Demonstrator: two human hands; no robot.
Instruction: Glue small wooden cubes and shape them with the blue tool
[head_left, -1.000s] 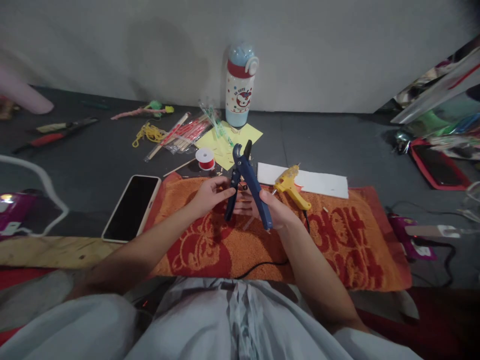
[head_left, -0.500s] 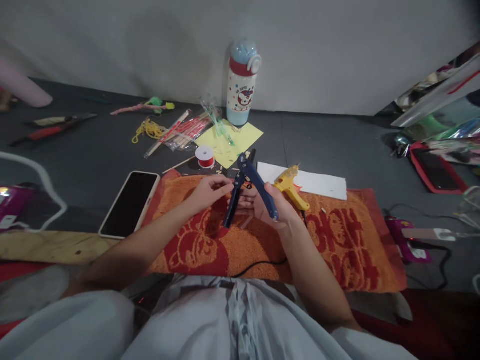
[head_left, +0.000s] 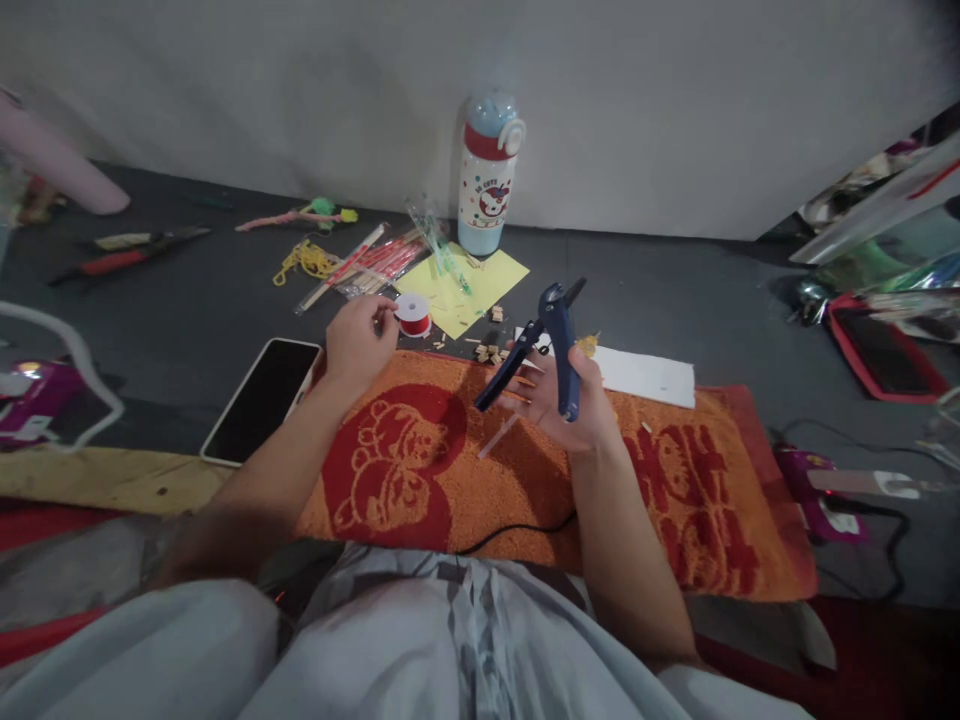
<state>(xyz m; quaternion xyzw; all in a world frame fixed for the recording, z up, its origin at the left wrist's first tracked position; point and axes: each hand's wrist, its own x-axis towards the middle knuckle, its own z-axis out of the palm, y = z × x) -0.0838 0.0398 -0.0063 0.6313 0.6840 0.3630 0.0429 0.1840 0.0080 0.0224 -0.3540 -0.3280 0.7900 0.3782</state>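
My right hand grips blue-handled pliers, lifted over the orange and red towel with the handles spread and the jaws pointing away. My left hand has reached to the towel's far left corner, with its fingers curled beside a small spool of red thread. I cannot make out what, if anything, its fingers pinch. Small wooden bits lie at the towel's far edge. The yellow glue gun is mostly hidden behind my right hand.
A phone lies left of the towel. Yellow paper, packets of sticks and a cartoon-print bottle stand by the wall. White card lies beyond the towel. Cutters sit far left; a black cord crosses the towel.
My left hand left the pliers and moved left to the red spool. My right hand carried the pliers to the right and raised them, covering the glue gun.
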